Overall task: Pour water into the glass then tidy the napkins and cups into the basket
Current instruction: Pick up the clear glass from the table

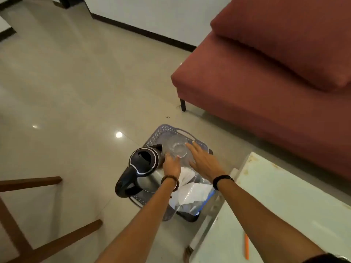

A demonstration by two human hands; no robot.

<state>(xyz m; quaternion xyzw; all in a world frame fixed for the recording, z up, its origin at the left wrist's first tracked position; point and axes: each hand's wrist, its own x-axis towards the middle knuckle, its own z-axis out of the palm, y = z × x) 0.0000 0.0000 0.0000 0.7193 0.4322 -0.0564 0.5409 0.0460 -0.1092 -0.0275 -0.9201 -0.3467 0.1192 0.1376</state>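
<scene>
Head view: the glass (177, 148) sits inside the basket (161, 130) on the floor, between 2 hands. The left hand (171, 165) curls its fingers against the glass's near-left side. The right hand (204, 162) is spread flat, fingertips touching its right rim. Napkins (187, 177) lie below, beside the kettle (145, 164).

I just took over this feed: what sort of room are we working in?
Most likely a home living room: a red sofa on a glossy tiled floor, a pale low table beside it, and a basket on the floor holding a kettle.
</scene>
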